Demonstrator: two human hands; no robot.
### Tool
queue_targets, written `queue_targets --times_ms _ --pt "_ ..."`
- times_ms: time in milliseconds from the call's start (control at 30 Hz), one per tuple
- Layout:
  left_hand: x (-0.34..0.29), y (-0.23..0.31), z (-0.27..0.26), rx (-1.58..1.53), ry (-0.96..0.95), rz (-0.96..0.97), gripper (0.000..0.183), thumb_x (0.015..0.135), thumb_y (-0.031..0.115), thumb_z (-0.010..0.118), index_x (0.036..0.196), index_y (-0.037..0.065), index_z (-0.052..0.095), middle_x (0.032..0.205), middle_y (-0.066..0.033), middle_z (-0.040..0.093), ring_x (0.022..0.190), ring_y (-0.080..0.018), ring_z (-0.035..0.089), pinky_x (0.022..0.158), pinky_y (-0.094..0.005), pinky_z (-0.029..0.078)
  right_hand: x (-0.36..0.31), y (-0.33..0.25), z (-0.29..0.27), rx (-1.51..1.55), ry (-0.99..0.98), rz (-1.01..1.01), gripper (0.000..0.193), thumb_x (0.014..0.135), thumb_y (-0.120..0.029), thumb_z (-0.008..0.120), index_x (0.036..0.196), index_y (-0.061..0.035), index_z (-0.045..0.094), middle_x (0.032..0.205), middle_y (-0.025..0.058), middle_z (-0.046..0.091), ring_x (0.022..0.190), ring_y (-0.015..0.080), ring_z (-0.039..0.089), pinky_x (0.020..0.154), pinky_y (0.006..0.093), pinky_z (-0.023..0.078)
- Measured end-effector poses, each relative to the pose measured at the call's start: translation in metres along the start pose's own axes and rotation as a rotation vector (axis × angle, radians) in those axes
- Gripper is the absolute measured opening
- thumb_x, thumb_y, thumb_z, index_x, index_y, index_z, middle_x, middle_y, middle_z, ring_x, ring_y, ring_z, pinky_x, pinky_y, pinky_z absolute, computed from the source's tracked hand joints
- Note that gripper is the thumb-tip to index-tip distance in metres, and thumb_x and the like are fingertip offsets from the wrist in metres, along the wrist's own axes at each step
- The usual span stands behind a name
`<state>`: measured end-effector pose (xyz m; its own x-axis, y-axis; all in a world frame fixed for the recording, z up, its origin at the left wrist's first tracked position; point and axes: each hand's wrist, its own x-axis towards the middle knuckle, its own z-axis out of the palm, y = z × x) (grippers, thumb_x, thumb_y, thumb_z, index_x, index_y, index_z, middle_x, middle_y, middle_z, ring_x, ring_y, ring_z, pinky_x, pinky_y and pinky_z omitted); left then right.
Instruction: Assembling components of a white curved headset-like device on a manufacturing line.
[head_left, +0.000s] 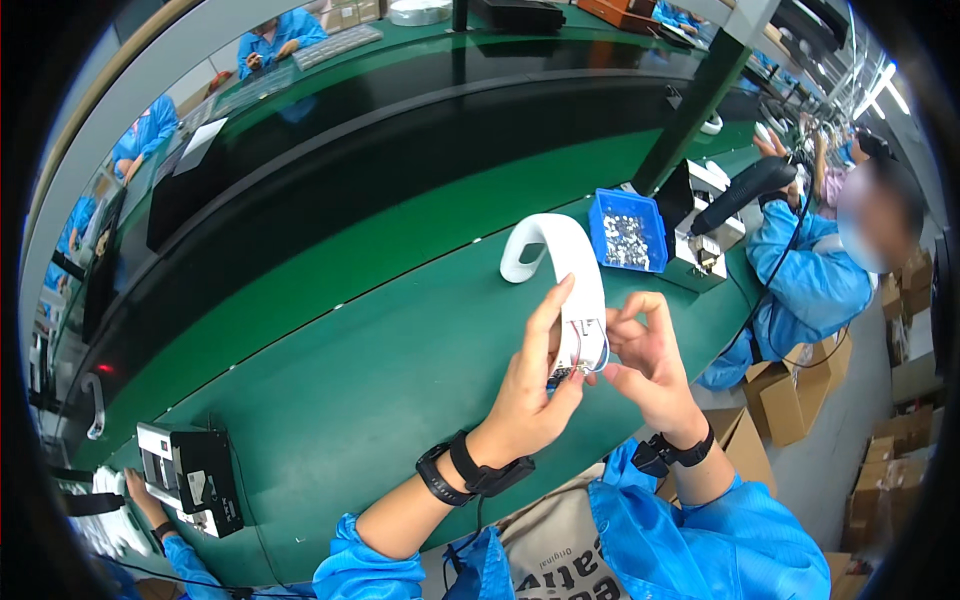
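White plastic band (pixel 575 270) sits above the worktop's (pixel 380 340) near edge, left hand (pixel 525 395) clamped on its lower end – right hand (pixel 645 365) pinching together at the small wires there – so steady support and gentle, precise fingertip work seem wise.

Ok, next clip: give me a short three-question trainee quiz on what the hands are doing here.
1. True or false: the left hand holds the white curved plastic part up off the green bench.
2. Where does the right hand pinch? A) the part's lower open end with thin wires B) the blue parts bin C) the cardboard box
3. Fill in: both wrists wear a black ____.

Key: 1 true; 2 A; 3 strap.
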<state>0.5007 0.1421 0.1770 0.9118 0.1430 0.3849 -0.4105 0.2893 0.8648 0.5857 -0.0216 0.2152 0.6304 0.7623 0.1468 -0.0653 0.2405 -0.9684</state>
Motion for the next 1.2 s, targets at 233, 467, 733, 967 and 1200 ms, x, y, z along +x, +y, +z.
queue_targets --times_ms 233,467,733,967,1200 --pt "-0.001 -0.006 0.000 0.168 0.040 0.099 0.087 0.090 -0.009 0.047 0.169 0.004 0.013 0.151 -0.0226 0.051 0.127 -0.0263 0.063 0.104 -0.0385 0.050 0.010 -0.004 0.008 0.092 -0.016 0.133 0.062 0.095 0.007 0.061 0.147 -0.0070 0.030 0.141 0.0147 0.059 0.132 0.0246 0.056 0.111 0.0406 0.044" --pt "-0.006 -0.010 0.005 0.247 0.160 0.114 0.085 0.088 -0.005 0.048 0.167 0.000 0.016 0.152 -0.0258 0.050 0.127 -0.0318 0.064 0.106 -0.0388 0.050 0.015 -0.002 0.016 0.060 -0.009 0.168 0.064 0.093 0.005 0.059 0.150 -0.0031 0.031 0.141 0.0151 0.058 0.133 0.0236 0.056 0.116 0.0422 0.040" --pt "-0.001 -0.008 0.008 0.234 0.185 0.122 0.084 0.088 -0.003 0.050 0.165 -0.001 0.018 0.149 -0.0265 0.051 0.125 -0.0330 0.065 0.105 -0.0407 0.051 0.019 0.003 0.016 0.048 -0.023 0.174 0.067 0.088 0.007 0.054 0.150 -0.0024 0.032 0.139 0.0150 0.059 0.131 0.0230 0.057 0.114 0.0402 0.040" --pt "-0.002 -0.008 0.008 0.243 0.162 0.068 0.088 0.085 -0.006 0.050 0.166 0.000 0.017 0.148 -0.0269 0.051 0.113 -0.0285 0.067 0.095 -0.0384 0.054 0.018 0.006 0.015 0.068 0.006 0.147 0.067 0.087 0.004 0.058 0.150 -0.0022 0.034 0.137 0.0118 0.057 0.130 0.0226 0.057 0.113 0.0405 0.041" --pt "-0.006 0.003 -0.002 0.076 0.064 0.039 0.096 0.087 -0.002 0.046 0.169 0.013 -0.001 0.129 -0.0195 0.057 0.104 -0.0214 0.062 0.094 -0.0377 0.053 0.003 0.009 0.013 -0.481 0.148 -0.336 0.065 0.083 -0.002 0.075 0.142 -0.0031 0.048 0.139 0.0163 0.048 0.129 0.0265 0.051 0.109 0.0416 0.043"
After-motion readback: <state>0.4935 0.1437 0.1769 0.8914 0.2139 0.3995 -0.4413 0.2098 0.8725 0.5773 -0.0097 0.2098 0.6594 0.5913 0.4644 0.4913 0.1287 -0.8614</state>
